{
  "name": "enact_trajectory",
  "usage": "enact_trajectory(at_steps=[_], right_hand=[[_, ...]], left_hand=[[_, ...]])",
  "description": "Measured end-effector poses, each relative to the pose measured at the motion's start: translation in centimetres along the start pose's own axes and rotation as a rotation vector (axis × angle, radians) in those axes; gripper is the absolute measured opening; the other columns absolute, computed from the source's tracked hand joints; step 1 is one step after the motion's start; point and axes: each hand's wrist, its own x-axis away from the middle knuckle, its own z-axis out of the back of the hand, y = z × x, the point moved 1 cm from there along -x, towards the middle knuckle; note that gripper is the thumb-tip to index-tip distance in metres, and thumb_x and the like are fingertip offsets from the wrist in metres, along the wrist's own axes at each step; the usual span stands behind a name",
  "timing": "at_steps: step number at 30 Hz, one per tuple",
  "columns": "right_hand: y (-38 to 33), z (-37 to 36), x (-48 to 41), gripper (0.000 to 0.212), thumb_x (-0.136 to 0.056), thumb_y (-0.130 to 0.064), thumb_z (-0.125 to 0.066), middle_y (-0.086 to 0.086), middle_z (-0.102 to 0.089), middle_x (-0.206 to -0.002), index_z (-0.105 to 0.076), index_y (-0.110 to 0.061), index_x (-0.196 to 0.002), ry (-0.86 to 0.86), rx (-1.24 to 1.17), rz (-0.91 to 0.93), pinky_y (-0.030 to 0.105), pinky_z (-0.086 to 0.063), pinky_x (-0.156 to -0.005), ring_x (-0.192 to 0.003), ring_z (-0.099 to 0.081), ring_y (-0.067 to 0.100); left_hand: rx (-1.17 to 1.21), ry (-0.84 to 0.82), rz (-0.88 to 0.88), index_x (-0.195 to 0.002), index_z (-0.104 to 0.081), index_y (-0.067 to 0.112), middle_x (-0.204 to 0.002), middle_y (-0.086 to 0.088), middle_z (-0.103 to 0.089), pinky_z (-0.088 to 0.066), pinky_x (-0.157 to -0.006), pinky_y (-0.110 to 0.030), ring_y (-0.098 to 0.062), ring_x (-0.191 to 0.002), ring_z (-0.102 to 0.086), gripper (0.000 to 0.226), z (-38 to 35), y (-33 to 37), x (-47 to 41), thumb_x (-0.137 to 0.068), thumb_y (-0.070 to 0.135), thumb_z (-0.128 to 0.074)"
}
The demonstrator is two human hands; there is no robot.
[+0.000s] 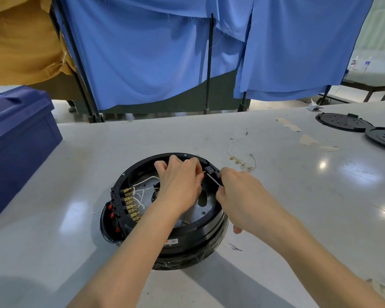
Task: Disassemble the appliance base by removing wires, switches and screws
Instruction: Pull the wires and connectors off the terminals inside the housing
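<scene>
A round black appliance base (193,238) lies open side up on the grey table (298,207). Inside it, white wires (140,192) run to a row of brass terminals (131,205) on a black switch block (116,203) with red buttons at its left rim. My left hand (180,181) reaches into the base and pinches a small brass terminal near a black part (210,170) at the far right rim. My right hand (238,194) grips a thin metal tool (213,180), whose tip points at that same part.
A loose white wire harness with brass terminals (240,158) lies behind the base on the right. Two black round covers (342,122) rest at the far right. A blue plastic box (16,147) stands at the left edge. Blue curtains hang behind the table.
</scene>
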Motion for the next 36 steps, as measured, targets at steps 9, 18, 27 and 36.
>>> enact_trajectory(at_steps=[9,18,27,36], right_hand=[[1.2,-0.6,-0.8,0.027,-0.093,-0.008,-0.042,0.012,-0.056,-0.077,-0.056,-0.004,-0.116,0.036,-0.088,-0.044,0.030,-0.050,-0.047,-0.066,-0.067,0.037],[2.4,-1.4,-1.0,0.032,-0.097,-0.018,-0.039,0.003,-0.044,-0.058,-0.061,-0.006,-0.117,0.106,-0.181,-0.022,0.016,-0.025,-0.025,-0.023,-0.043,0.014],[2.7,0.1,-1.2,0.036,-0.093,-0.012,-0.042,-0.019,-0.041,-0.038,-0.063,-0.008,-0.121,0.007,-0.252,-0.029,0.016,-0.029,-0.028,-0.019,-0.036,0.011],[1.4,-0.9,-0.8,0.032,-0.096,-0.016,-0.040,0.004,-0.049,-0.070,-0.058,-0.009,-0.121,0.081,-0.147,-0.060,0.032,-0.050,-0.055,-0.052,-0.051,0.025]], left_hand=[[0.028,0.020,-0.016,-0.097,-0.056,0.029,-0.090,0.007,-0.061,-0.007,-0.071,-0.029,-0.013,-0.107,-0.039,0.008,0.0,0.1,0.1,-0.095,0.031,-0.049],[0.028,0.008,0.009,-0.094,-0.053,0.031,-0.095,0.006,-0.060,-0.007,-0.071,-0.028,-0.018,-0.111,-0.039,0.005,0.0,0.2,0.0,-0.094,0.032,-0.049],[0.023,-0.001,0.014,-0.098,-0.056,0.030,-0.096,0.005,-0.059,-0.008,-0.073,-0.028,-0.019,-0.111,-0.037,0.008,0.0,0.3,-0.2,-0.094,0.031,-0.050],[0.038,-0.014,0.030,-0.098,-0.057,0.030,-0.098,0.005,-0.058,-0.010,-0.076,-0.028,-0.018,-0.112,-0.036,0.008,0.3,0.1,0.1,-0.094,0.033,-0.050]])
